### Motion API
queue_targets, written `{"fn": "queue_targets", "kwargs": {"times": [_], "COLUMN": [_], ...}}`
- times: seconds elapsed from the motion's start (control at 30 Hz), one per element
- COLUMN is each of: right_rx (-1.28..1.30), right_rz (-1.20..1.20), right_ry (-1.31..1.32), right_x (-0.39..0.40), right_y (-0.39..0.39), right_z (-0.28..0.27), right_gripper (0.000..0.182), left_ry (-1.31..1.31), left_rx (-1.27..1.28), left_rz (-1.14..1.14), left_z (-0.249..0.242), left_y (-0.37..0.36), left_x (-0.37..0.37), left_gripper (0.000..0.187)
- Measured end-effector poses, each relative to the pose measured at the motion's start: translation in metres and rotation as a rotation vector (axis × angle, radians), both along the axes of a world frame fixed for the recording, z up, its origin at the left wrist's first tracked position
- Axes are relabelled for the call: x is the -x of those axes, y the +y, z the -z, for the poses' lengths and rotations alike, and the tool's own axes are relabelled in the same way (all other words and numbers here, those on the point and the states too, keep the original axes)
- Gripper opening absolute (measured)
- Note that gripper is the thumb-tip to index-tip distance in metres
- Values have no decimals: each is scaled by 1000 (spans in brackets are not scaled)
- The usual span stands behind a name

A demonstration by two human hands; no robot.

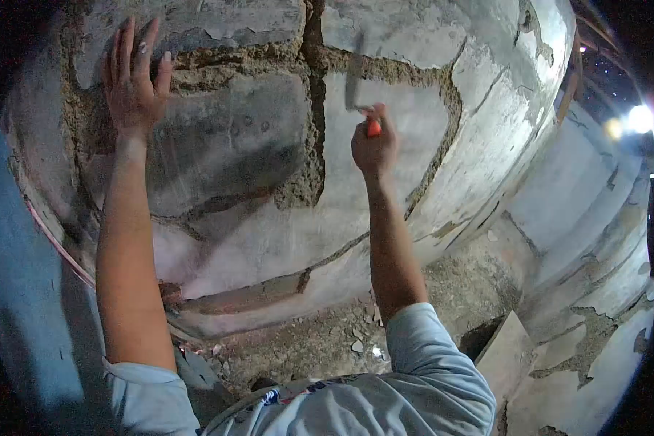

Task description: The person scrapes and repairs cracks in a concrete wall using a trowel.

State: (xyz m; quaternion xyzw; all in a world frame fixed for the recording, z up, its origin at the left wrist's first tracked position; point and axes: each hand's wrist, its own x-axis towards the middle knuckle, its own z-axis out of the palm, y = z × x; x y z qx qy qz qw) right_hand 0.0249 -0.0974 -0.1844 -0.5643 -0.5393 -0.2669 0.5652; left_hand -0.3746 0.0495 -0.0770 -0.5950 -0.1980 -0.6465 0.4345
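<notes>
My left hand (132, 94) lies with its fingers spread on the wall (232, 123), at the upper left of the patch bordered by broken plaster. In my right hand (376, 145) is a trowel (354, 76) with a red handle and a narrow grey blade on a bent neck. The blade points up and overlaps the rough horizontal groove (392, 70) in this view. A deep vertical groove (315, 109) of crumbly brown material runs between my two hands.
Rubble and plaster chips cover the ground (305, 349) below the wall. A slab (507, 356) leans at the lower right beside another flaking wall (588, 320). A bright lamp (640, 118) shines at the far right. A blue surface (22, 269) stands at left.
</notes>
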Motion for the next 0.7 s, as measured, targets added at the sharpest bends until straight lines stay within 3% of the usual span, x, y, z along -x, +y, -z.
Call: {"fn": "queue_targets", "kwargs": {"times": [0.07,0.13,0.2,0.23,0.3,0.37,0.47,0.5,0.6,0.7], "right_rx": [99,-259,-431,-451,-410,59,-55,-277,-418,-499], "right_rz": [80,-96,-308,-590,-563,-138,-33,-286,-463,-325], "right_ry": [185,229,342,265,78,75,356,356,413,107], "right_x": [-6,-11,-7,-1,3,-3,-23,-29,-3,17], "right_y": [-6,-13,-15,-25,-16,13,-4,0,-11,2], "right_z": [-2,-11,-10,-7,4,6,11,12,-8,-7], "right_gripper": [33,31,27,17,18,38,41,36,28,13], "left_ry": [-8,-23,-3,19,-8,-13,2,1,9,17], "left_rx": [-5,-10,22,-4,23,33,39,20,57,34], "left_rz": [-42,-64,-44,-39,-67,-110,-87,-93,-107,-98], "left_z": [1,-4,-2,-3,-2,-1,-3,-3,-5,-6], "left_y": [-6,-9,-12,-10,-6,-12,-17,-15,-21,-24], "left_x": [-3,-1,-2,0,0,-3,-4,-4,-7,-8], "left_gripper": [47,48,48,48,49,50,51,50,50,52]}}
